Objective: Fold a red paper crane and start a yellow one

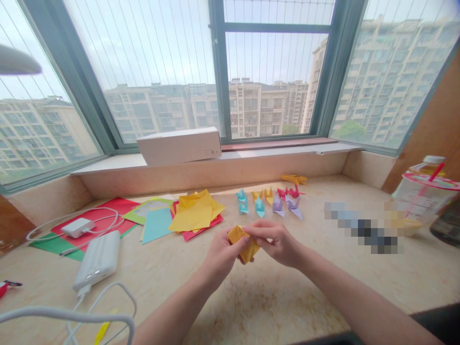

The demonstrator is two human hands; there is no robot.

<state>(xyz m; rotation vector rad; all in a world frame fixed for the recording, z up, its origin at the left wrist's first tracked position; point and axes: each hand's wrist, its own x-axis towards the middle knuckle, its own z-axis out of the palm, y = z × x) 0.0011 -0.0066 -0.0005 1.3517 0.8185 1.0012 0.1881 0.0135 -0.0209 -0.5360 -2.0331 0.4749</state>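
Between my two hands is a folded piece of yellow origami paper, held above the counter. My left hand grips it from the left, the thumb lying across its face and fingers behind it. Thumb and fingers of my right hand pinch its upper right edge. Just beyond my hands stand several small folded paper cranes, among them a blue crane, a purple crane and a red crane. A stack of yellow paper sheets lies to the left of them.
A white power bank with cables and a white charger lie at left, near red and blue sheets. On the sill stands a white box. A plastic cup with a red straw is at right, beside a blurred patch.
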